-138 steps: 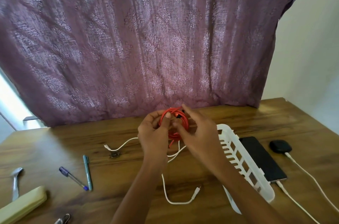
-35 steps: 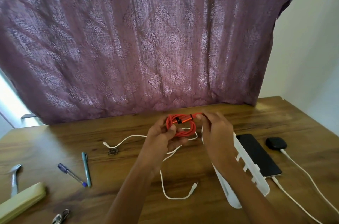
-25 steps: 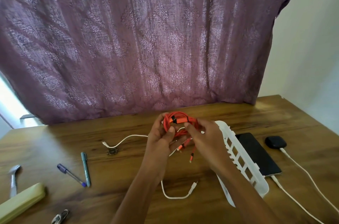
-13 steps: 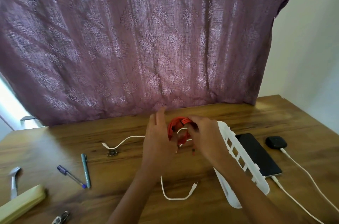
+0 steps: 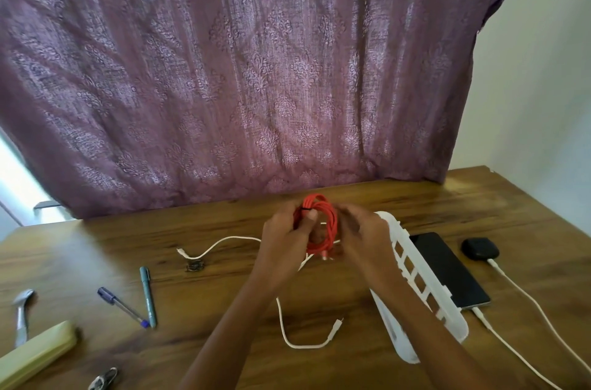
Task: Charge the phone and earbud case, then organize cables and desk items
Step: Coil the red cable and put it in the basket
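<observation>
Above the middle of the wooden desk [image 5: 319,367] I hold a coiled red cable [image 5: 323,217]. My left hand [image 5: 286,238] pinches the coil at a black band, thumb on top. My right hand [image 5: 363,234] curls round the coil's right side. A loose white cable [image 5: 287,330] lies on the desk beneath my hands. At the right a black phone [image 5: 447,268] and a black earbud case [image 5: 479,248] each have a white charging cable [image 5: 527,306] plugged in.
A white slotted plastic tray [image 5: 419,287] lies between my right arm and the phone. Two pens [image 5: 147,293] lie at the left, with a yellow case [image 5: 35,354], a metal tool [image 5: 22,313] and a small metal clip [image 5: 104,381] nearby. A purple curtain [image 5: 240,70] hangs behind.
My hands turned the red coil; its loose ends that hung down a second ago are now gathered into the bundle, and my left thumb is back on the coil.
</observation>
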Demonstrator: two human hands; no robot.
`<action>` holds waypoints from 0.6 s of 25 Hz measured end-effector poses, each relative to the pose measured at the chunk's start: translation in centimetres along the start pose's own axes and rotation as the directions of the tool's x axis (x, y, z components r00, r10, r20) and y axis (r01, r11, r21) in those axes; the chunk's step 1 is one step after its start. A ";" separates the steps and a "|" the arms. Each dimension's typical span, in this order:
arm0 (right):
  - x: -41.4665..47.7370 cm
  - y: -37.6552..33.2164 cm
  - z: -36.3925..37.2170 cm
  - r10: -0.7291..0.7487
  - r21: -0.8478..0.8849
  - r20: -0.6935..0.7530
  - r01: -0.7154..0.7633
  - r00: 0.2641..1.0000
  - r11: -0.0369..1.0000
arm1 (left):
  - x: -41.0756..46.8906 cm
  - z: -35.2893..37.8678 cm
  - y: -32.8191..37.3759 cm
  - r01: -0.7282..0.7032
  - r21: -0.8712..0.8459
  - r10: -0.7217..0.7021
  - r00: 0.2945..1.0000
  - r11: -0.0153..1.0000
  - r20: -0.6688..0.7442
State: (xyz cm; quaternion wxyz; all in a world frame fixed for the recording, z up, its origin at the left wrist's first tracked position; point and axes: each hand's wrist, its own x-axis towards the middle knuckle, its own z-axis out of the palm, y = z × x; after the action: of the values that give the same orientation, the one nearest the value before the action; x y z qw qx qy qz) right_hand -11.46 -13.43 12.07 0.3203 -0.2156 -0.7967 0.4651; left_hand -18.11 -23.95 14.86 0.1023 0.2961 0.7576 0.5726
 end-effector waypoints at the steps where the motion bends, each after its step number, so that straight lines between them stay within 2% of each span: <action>1: -0.2 -0.2 0.3 0.088 0.113 0.036 -0.092 0.995 0.989 | 0.0 0.1 -0.1 0.002 -0.006 -0.002 1.000 1.000 -0.028; 2: -0.3 -0.4 0.3 0.176 0.290 0.105 -0.199 0.979 0.936 | 0.1 0.2 -0.2 0.005 -0.003 -0.005 0.999 1.000 -0.054; 4: -0.5 -0.9 0.0 0.224 0.586 0.282 -0.352 0.933 0.730 | 0.1 0.4 -0.5 0.006 0.003 -0.005 0.996 1.000 -0.088; 5: -0.5 -0.9 -0.3 0.193 0.601 0.318 -0.354 0.928 0.717 | 0.1 0.4 -0.7 -0.001 0.017 0.003 0.995 1.000 -0.104; 8: -0.9 -1.0 -0.6 0.140 0.390 0.275 -0.244 0.951 0.888 | 0.0 0.3 -0.8 -0.041 0.057 0.049 0.990 0.997 -0.130; 10: -1.0 -1.1 -0.6 0.159 0.343 0.225 -0.231 0.961 0.910 | 0.0 0.3 -0.9 -0.053 0.048 0.058 0.992 0.997 -0.110; 15: -0.6 -0.6 -0.1 0.195 0.242 0.221 -0.248 0.956 0.938 | 0.2 0.3 -1.5 -0.139 0.161 0.153 0.985 0.977 -0.078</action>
State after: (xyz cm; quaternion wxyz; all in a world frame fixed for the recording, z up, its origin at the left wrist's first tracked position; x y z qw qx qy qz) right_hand -10.96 -14.03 12.48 0.2129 -0.2129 -0.7244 0.6202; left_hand -18.61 -23.89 13.45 0.0025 0.3320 0.7799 0.5307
